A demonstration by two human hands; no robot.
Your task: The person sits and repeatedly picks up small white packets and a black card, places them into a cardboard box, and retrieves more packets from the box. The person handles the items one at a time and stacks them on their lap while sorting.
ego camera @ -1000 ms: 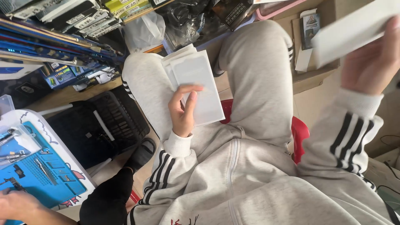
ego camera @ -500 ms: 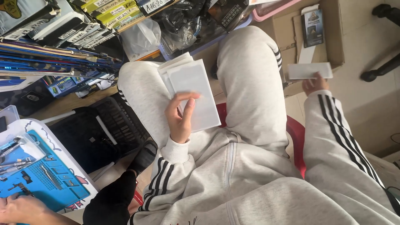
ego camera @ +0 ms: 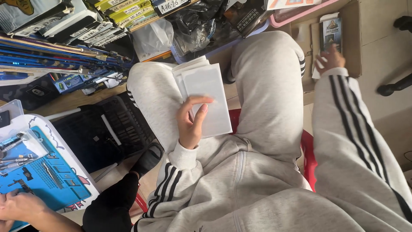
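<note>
White sheets stacked on the lap, pinned by left hand, thumb and fingers closed on the edge against sliding. Right hand reaching into cardboard box right of the lap; grip unclear.

One head-worn camera looks steeply down, close over the seated person's lap and floor clutter.

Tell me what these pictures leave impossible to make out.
Head view only:
- Lower sheets of the stack of flat white packets: covered by the top one and the left hand.
- Right hand: its fingertips blur inside the brown cardboard box, so what it touches is unclear.
- Another person's hand on the blue work mat: cut by the edge.
</note>
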